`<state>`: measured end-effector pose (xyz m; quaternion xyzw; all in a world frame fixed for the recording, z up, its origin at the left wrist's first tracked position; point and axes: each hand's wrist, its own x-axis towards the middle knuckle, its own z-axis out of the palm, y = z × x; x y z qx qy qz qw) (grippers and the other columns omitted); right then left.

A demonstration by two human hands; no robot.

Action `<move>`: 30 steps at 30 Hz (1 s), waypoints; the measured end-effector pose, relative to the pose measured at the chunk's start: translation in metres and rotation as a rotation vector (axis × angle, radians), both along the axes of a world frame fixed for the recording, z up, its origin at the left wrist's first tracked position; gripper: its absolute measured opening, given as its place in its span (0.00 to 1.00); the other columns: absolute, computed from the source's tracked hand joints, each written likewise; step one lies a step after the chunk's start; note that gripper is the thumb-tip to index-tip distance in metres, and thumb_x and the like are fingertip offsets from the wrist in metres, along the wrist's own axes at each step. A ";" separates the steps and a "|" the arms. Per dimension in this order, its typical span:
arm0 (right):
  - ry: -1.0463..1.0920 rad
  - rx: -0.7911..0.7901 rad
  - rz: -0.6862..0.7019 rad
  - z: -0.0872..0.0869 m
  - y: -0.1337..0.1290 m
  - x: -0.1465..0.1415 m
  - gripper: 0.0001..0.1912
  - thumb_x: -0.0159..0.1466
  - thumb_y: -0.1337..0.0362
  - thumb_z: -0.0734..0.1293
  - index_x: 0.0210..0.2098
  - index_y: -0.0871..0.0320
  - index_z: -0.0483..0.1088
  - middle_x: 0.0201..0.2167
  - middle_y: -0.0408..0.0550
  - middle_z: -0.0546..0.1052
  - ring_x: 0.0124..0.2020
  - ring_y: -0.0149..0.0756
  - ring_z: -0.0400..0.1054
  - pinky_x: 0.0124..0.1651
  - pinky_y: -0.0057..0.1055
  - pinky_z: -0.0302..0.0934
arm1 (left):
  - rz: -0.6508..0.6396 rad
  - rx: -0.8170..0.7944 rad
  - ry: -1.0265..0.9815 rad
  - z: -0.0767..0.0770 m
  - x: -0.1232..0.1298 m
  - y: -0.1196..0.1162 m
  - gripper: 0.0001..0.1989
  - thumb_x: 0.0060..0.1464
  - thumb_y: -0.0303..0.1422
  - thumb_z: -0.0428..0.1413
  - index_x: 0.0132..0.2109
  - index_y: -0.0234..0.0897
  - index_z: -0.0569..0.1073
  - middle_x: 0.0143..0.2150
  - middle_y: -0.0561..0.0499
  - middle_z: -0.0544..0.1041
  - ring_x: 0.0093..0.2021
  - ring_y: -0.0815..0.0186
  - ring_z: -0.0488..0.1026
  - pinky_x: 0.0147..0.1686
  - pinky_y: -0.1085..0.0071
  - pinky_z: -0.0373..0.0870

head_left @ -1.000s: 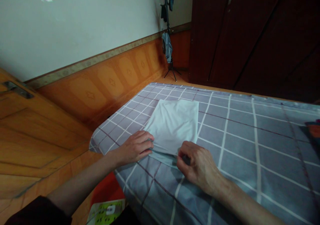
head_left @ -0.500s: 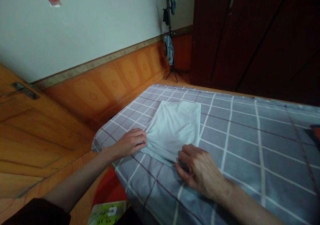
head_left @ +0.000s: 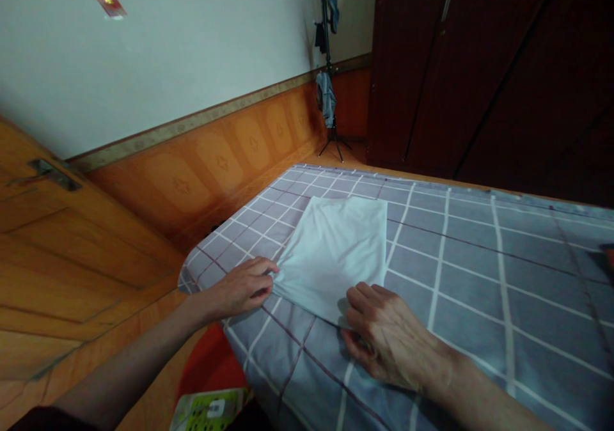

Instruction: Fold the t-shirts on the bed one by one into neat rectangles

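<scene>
A pale white piece of folded cloth, possibly a garment, lies with soft creases on a checked bedsheet. At its near left corner, my left hand pinches the fabric between thumb and fingers, and small folds gather there. My right hand is closed over the near right corner, fingers curled and thumb underneath. The fingers hide that corner. Between the two hands, the near edge of the cloth runs fairly straight.
A red round surface and a yellow-green package sit below the bed's near edge. A wooden door stands left. Beyond the bed are a coat stand with hanging clothes and a dark wardrobe.
My left hand has shifted slightly left and down with its corner, and the cloth's near edge looks straighter. My right hand has moved a little toward me.
</scene>
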<state>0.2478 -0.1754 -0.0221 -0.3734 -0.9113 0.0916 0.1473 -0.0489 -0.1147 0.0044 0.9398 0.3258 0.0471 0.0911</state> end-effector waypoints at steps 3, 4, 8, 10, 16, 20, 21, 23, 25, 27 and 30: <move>-0.017 -0.022 0.029 0.003 -0.004 -0.003 0.09 0.61 0.64 0.60 0.26 0.58 0.66 0.29 0.48 0.69 0.33 0.38 0.60 0.35 0.34 0.49 | 0.044 0.009 -0.022 -0.003 -0.001 -0.001 0.03 0.56 0.26 0.52 0.33 0.36 0.68 0.44 0.47 0.72 0.47 0.64 0.68 0.47 0.68 0.65; -0.015 -0.026 0.030 0.004 -0.005 -0.004 0.09 0.62 0.63 0.59 0.27 0.58 0.67 0.29 0.48 0.69 0.33 0.38 0.60 0.35 0.34 0.49 | 0.054 0.024 -0.023 -0.003 0.000 0.000 0.03 0.57 0.28 0.52 0.34 0.36 0.68 0.41 0.48 0.73 0.45 0.64 0.69 0.46 0.67 0.65; 0.047 -0.014 0.007 0.007 -0.009 -0.008 0.08 0.63 0.64 0.59 0.29 0.57 0.66 0.30 0.47 0.69 0.33 0.38 0.60 0.35 0.34 0.49 | 0.076 0.156 -0.042 -0.002 0.009 0.008 0.07 0.62 0.30 0.47 0.40 0.36 0.70 0.38 0.48 0.75 0.43 0.64 0.70 0.47 0.64 0.65; 0.065 -0.001 -0.032 0.007 -0.009 -0.010 0.09 0.64 0.63 0.59 0.30 0.57 0.67 0.32 0.48 0.70 0.34 0.38 0.61 0.36 0.34 0.50 | 0.033 0.176 -0.037 -0.004 0.015 0.013 0.09 0.63 0.30 0.46 0.45 0.36 0.70 0.44 0.47 0.75 0.46 0.64 0.70 0.49 0.65 0.64; 0.027 0.023 -0.126 -0.006 -0.005 -0.009 0.12 0.65 0.67 0.57 0.27 0.57 0.67 0.28 0.48 0.70 0.32 0.37 0.62 0.35 0.34 0.50 | 0.026 0.153 0.062 -0.003 0.034 0.026 0.08 0.61 0.29 0.48 0.41 0.37 0.72 0.39 0.49 0.74 0.41 0.64 0.70 0.45 0.68 0.65; 0.023 0.008 -0.177 -0.008 -0.003 -0.005 0.12 0.64 0.67 0.57 0.27 0.57 0.67 0.27 0.47 0.71 0.30 0.37 0.63 0.33 0.34 0.51 | 0.021 0.092 0.067 0.001 0.045 0.032 0.06 0.60 0.31 0.51 0.36 0.38 0.72 0.33 0.52 0.73 0.36 0.66 0.71 0.39 0.71 0.66; 0.025 0.004 -0.189 -0.006 -0.003 -0.005 0.12 0.64 0.67 0.57 0.27 0.57 0.67 0.27 0.47 0.71 0.30 0.37 0.63 0.34 0.34 0.52 | 0.053 0.109 0.033 0.000 0.049 0.033 0.08 0.61 0.31 0.49 0.37 0.38 0.72 0.34 0.51 0.73 0.37 0.66 0.71 0.41 0.70 0.67; 0.041 -0.014 -0.200 -0.002 -0.003 -0.006 0.10 0.64 0.67 0.57 0.29 0.57 0.68 0.30 0.48 0.72 0.33 0.38 0.65 0.37 0.34 0.55 | 0.116 0.171 -0.040 -0.007 0.055 0.034 0.10 0.62 0.33 0.48 0.46 0.37 0.71 0.45 0.47 0.73 0.47 0.63 0.70 0.49 0.66 0.66; 0.071 -0.023 -0.192 0.001 -0.002 -0.010 0.08 0.64 0.66 0.59 0.37 0.57 0.69 0.40 0.51 0.74 0.42 0.41 0.66 0.44 0.37 0.58 | 0.130 0.198 -0.034 -0.020 0.059 0.032 0.21 0.60 0.40 0.50 0.58 0.36 0.64 0.60 0.41 0.64 0.61 0.55 0.59 0.57 0.58 0.59; 0.088 -0.024 -0.158 -0.002 0.000 -0.012 0.16 0.63 0.60 0.62 0.49 0.59 0.67 0.53 0.55 0.70 0.53 0.47 0.62 0.54 0.41 0.55 | 0.117 0.154 0.054 -0.034 0.061 0.030 0.33 0.59 0.46 0.50 0.65 0.35 0.54 0.67 0.38 0.52 0.67 0.50 0.46 0.61 0.52 0.52; 0.027 -0.026 -0.222 -0.010 0.008 -0.008 0.30 0.62 0.52 0.63 0.58 0.64 0.62 0.61 0.62 0.61 0.61 0.54 0.53 0.61 0.47 0.49 | 0.102 0.050 0.176 -0.046 0.061 0.026 0.37 0.59 0.49 0.47 0.68 0.37 0.46 0.70 0.38 0.42 0.68 0.48 0.38 0.63 0.49 0.47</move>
